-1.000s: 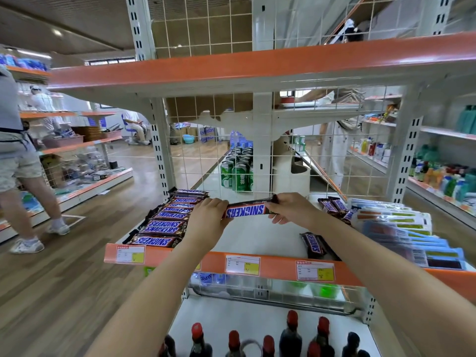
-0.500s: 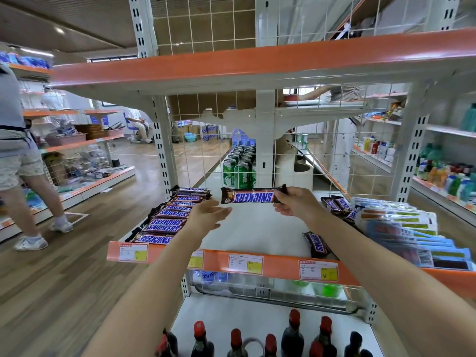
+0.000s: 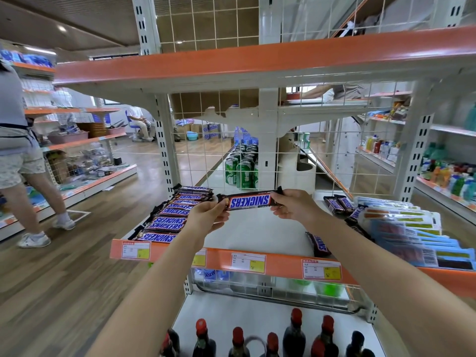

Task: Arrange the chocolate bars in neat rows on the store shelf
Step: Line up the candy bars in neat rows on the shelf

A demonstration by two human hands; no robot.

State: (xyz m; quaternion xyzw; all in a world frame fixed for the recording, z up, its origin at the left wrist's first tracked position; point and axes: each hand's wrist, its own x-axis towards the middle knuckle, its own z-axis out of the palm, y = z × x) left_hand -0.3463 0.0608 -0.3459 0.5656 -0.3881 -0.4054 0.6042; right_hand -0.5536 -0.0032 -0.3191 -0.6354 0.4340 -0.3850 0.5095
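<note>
1. Risk, at 9 o'clock: the finished row of chocolate bars (image 3: 168, 218) runs front to back along the shelf's left side, with overlapping wrappers. A bar set down beside it could nudge the nearest ones and skew the row.
2. Risk, at centre: the held bar (image 3: 249, 201) hangs crosswise above the bare shelf (image 3: 257, 233), just right of the row's far end. The left hand (image 3: 206, 215) pinches its left end and the right hand (image 3: 291, 206) pinches its right end, fingers curled on the wrapper. Since only the ends are gripped, I judge it could land crooked if one hand releases first.
3. Risk, at 3 o'clock: loose bars (image 3: 337, 205) lie scattered; one stray bar (image 3: 319, 244) sits near the front lip, where a passing sleeve or forearm could knock it off.
4. Contents: the shelf holds the row, the strays, and flat blue packets (image 3: 412, 235) stacked at right.
5. The lower shelf (image 3: 257, 315) carries dark bottles (image 3: 293, 336) with red caps.
</note>
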